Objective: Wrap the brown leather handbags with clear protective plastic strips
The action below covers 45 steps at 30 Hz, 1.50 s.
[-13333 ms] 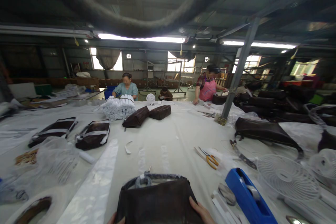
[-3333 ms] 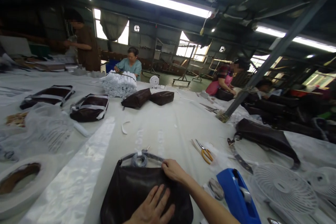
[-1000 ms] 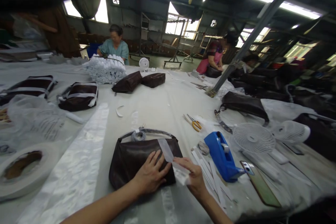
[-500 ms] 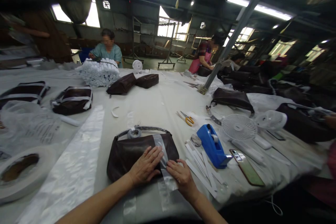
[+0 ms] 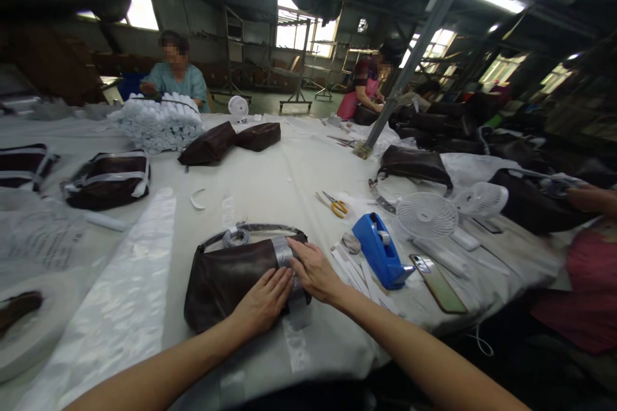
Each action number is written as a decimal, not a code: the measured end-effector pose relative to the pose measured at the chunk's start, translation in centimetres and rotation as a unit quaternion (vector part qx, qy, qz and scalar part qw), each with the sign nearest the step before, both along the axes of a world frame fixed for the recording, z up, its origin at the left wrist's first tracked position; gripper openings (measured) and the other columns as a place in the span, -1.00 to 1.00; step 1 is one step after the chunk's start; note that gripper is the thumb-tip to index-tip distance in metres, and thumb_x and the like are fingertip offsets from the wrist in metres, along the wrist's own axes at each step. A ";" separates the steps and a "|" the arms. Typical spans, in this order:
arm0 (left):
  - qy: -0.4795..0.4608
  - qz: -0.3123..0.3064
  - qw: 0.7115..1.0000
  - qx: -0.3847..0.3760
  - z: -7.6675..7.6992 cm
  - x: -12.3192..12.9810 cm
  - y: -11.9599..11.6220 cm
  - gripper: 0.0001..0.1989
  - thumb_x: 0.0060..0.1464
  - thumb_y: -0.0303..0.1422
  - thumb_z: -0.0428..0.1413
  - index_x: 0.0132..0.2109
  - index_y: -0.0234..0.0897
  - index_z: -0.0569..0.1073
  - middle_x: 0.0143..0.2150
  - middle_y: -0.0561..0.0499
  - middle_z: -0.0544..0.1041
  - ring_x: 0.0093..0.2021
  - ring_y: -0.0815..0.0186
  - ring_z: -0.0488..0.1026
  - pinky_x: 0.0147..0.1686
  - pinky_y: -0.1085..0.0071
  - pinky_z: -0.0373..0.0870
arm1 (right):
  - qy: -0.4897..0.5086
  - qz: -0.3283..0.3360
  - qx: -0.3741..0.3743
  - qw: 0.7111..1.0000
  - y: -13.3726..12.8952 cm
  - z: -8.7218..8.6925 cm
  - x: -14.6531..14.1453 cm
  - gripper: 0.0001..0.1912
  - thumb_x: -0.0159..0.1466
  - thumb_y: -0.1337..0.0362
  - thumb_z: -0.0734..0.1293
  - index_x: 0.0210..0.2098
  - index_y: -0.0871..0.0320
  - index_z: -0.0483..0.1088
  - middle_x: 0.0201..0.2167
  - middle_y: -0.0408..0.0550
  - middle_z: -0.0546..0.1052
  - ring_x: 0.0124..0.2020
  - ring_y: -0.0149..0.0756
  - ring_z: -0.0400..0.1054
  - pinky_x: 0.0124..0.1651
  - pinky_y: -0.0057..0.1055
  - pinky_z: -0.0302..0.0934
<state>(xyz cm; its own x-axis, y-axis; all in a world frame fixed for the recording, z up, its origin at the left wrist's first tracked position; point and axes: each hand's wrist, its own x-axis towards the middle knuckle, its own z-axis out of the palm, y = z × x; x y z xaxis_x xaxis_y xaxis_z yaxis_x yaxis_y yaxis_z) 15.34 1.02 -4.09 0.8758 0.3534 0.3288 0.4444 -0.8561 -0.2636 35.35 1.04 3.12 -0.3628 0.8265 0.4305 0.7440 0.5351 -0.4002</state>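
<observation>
1. On the near part of the white-covered table [image 5: 308, 173], the dark brown bag [image 5: 222, 286] lies below both hands, its strap [image 5: 270, 227] on the far side.
2. Left hand [image 5: 264, 298]: unclenched, fingers extended and laid on the bag's front, gripping nothing visible.
3. Right hand [image 5: 313, 270]: fingers outstretched over the translucent strip [image 5: 283, 252] near the bag's right end; it appears to press rather than grasp. Its palm side is hidden.
4. Risk, creasing: uneven pressure from the two hands could wrinkle the strip or set it askew.
5. Risk, sticking: a second strip [image 5: 295, 348] lies on the cover just in front of the bag. If either strip is tacky, it could catch on the cover and drag when the bag is lifted. Whether the two join cannot be told.
6. Risk, marking: hard pressing might dent the soft panel, and peeling a misplaced strip might mar its surface.
7. Containers: the brown bag looks filled out; its contents are not visible. The blue dispenser [image 5: 378, 257] carries a roll [image 5: 384, 237]. Contents of the printed clear plastic bag [image 5: 48, 234] at left, and of the blue bin [image 5: 129, 85] beside the seated co-worker [image 5: 179, 80], cannot be determined.
</observation>
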 end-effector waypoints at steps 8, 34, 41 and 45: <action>-0.019 -0.003 1.000 0.002 -2.1 0.1 0.3 -0.58 0.25 -0.41 -0.06 0.22 -0.39 0.28 0.18 -0.17 0.39 0.24 0.01 0.23 0.30 0.08 0.00 | -0.162 0.013 -0.071 0.984 4.8 -3.6 -3.4 -0.47 0.40 0.09 0.08 0.31 0.11 0.08 0.33 0.12 0.16 0.36 -0.03 -0.04 0.33 0.12 -0.27; 0.028 -0.014 0.999 0.011 -1.8 -0.4 0.5 -0.57 0.29 -0.46 -0.15 0.26 -0.49 0.21 0.30 -0.23 0.24 0.32 0.09 0.12 0.30 0.16 0.04 | -0.242 0.104 -0.025 0.964 -1.9 -9.2 4.4 -0.17 0.30 -0.06 0.24 0.38 0.13 -0.18 0.39 0.09 0.01 0.40 -0.02 -0.23 0.35 0.11 -0.26; -0.002 0.049 0.998 -0.049 -0.9 1.4 -0.6 -0.33 0.23 -0.01 -0.04 0.24 -0.53 0.25 0.27 -0.32 0.27 0.30 -0.01 0.15 0.28 0.11 0.09 | -0.221 0.073 -0.007 0.973 -1.3 -10.7 3.8 -0.15 0.28 -0.03 0.29 0.38 0.13 -0.19 0.37 0.10 0.05 0.39 -0.03 -0.18 0.35 0.12 -0.26; -0.012 0.095 0.995 -0.026 -1.9 2.4 -1.3 -0.47 0.26 -0.16 0.00 0.20 -0.50 0.30 0.24 -0.28 0.32 0.28 0.02 0.19 0.28 0.11 0.10 | -0.201 0.086 -0.022 0.975 -1.3 -10.7 4.2 -0.11 0.27 -0.07 0.28 0.38 0.14 -0.20 0.37 0.13 0.05 0.40 -0.03 -0.19 0.35 0.11 -0.30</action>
